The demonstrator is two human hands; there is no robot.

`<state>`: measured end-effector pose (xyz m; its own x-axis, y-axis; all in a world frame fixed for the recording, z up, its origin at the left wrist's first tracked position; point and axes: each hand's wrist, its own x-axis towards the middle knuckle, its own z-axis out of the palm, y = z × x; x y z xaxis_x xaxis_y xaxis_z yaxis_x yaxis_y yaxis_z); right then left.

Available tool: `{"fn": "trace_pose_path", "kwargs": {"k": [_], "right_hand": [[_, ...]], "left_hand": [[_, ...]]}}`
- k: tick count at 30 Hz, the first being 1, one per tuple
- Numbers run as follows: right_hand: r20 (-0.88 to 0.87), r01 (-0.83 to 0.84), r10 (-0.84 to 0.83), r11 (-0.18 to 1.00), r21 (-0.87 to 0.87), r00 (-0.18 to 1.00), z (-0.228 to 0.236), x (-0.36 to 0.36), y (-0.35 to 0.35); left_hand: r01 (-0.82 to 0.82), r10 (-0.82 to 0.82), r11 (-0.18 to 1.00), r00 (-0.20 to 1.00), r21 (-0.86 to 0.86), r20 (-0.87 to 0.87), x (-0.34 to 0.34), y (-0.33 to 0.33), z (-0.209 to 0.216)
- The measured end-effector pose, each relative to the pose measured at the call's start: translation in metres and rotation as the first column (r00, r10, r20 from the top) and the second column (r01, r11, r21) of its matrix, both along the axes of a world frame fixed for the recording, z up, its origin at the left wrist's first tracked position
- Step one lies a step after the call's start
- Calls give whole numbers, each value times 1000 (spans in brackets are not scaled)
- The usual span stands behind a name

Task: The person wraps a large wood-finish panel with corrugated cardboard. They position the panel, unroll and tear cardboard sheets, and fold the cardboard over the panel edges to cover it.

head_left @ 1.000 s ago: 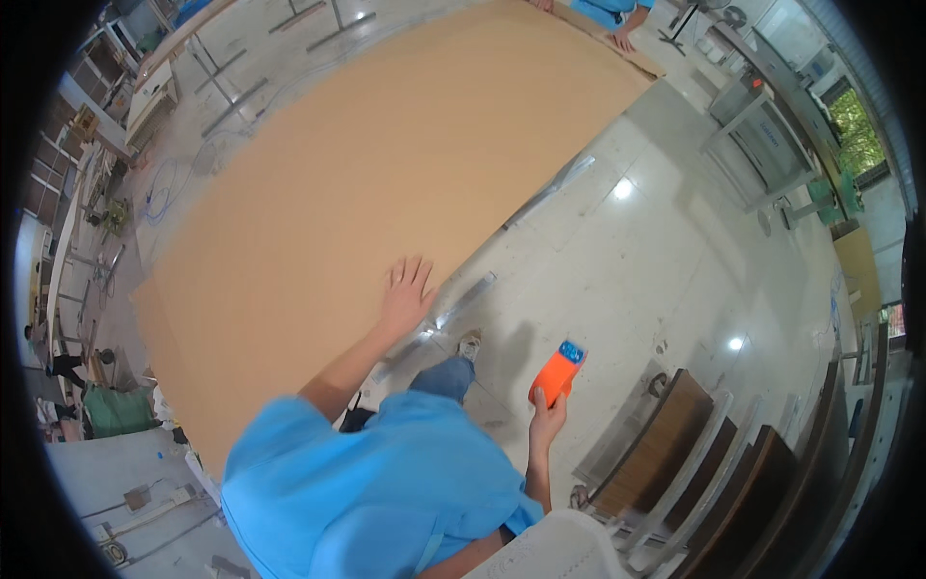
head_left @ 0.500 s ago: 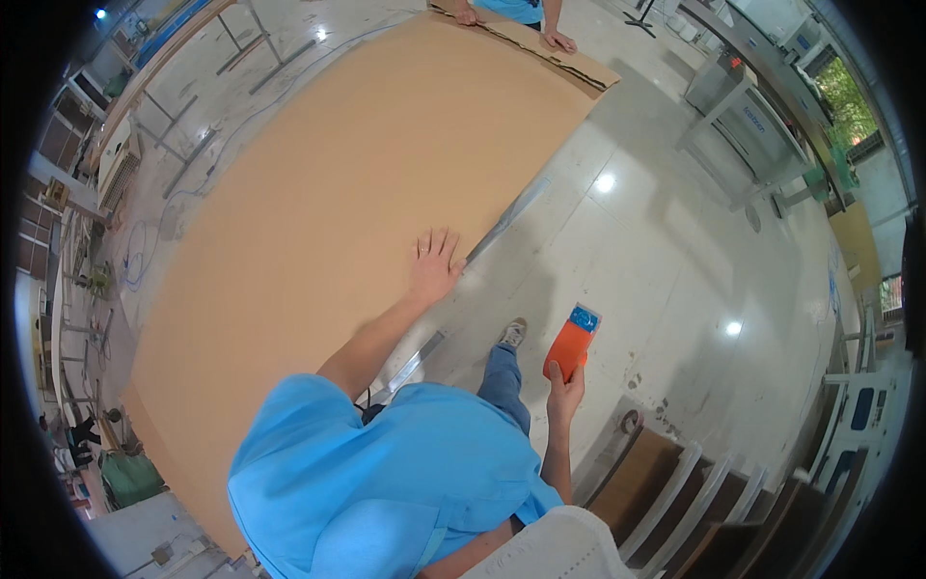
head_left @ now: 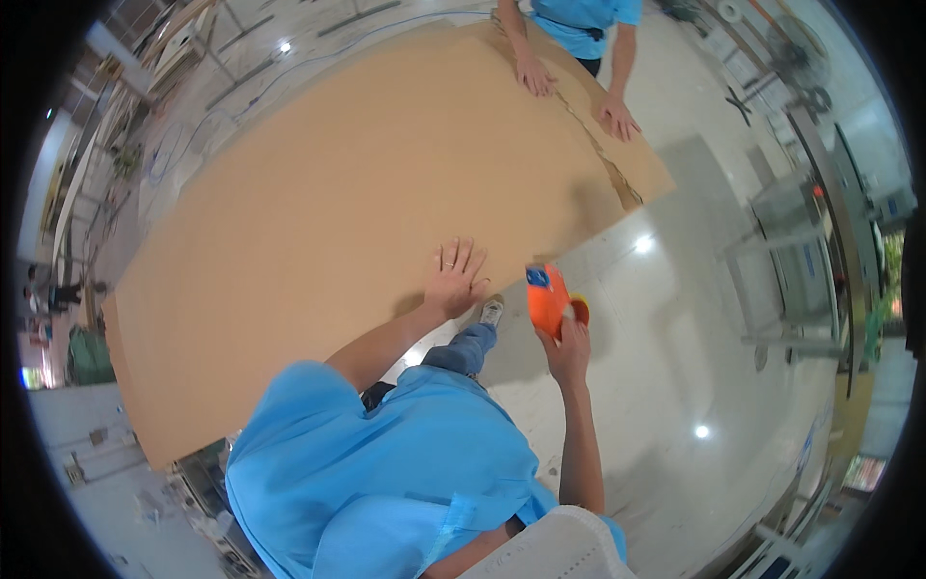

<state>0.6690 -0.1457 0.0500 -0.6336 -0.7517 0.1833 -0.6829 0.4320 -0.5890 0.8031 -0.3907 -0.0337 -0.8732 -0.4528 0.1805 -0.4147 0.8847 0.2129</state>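
A large brown cardboard sheet point(head_left: 289, 212) spreads before me at table height. My left hand point(head_left: 453, 285) lies flat on it near its close edge, fingers spread, with a ring on one finger. In my right hand point(head_left: 567, 352) is an orange tape dispenser point(head_left: 547, 307) with a blue patch at its front end and a yellow ring at its side. It is held up just off the sheet's near edge. Across the far right end of the cardboard runs a ragged seam point(head_left: 588, 135); a co-worker's two hands point(head_left: 617, 116) press on either side of it.
The co-worker in a blue shirt point(head_left: 584, 29) stands at the far end. Pale glossy floor point(head_left: 666, 357) stretches to my right, with a metal-framed bench point(head_left: 791, 280) beyond. A blue cable point(head_left: 253, 101) trails along the floor behind the sheet. My shoe point(head_left: 492, 311) shows below the edge.
My view has swung round and more of the co-worker shows. The tape dispenser has come up and left, closer to the sheet's edge. My left hand still rests on the cardboard.
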Motion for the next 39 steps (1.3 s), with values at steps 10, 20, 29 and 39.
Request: {"fn": "trace_pose_path", "kwargs": {"k": [10, 20, 29, 39], "right_hand": [[-295, -679, 731, 682, 272, 616, -33, -105, -290], [-57, -812, 810, 582, -46, 584, 0, -146, -278], [-187, -798, 801, 592, 108, 569, -37, -298, -232], [-88, -903, 911, 412, 119, 404, 7, -248, -269]], "left_hand": [[126, -115, 947, 992, 294, -54, -84, 21, 28], [-411, 347, 852, 907, 323, 237, -164, 22, 12], [-990, 986, 140, 141, 19, 94, -60, -58, 10], [-971, 963, -237, -231, 26, 142, 63, -92, 3]]}}
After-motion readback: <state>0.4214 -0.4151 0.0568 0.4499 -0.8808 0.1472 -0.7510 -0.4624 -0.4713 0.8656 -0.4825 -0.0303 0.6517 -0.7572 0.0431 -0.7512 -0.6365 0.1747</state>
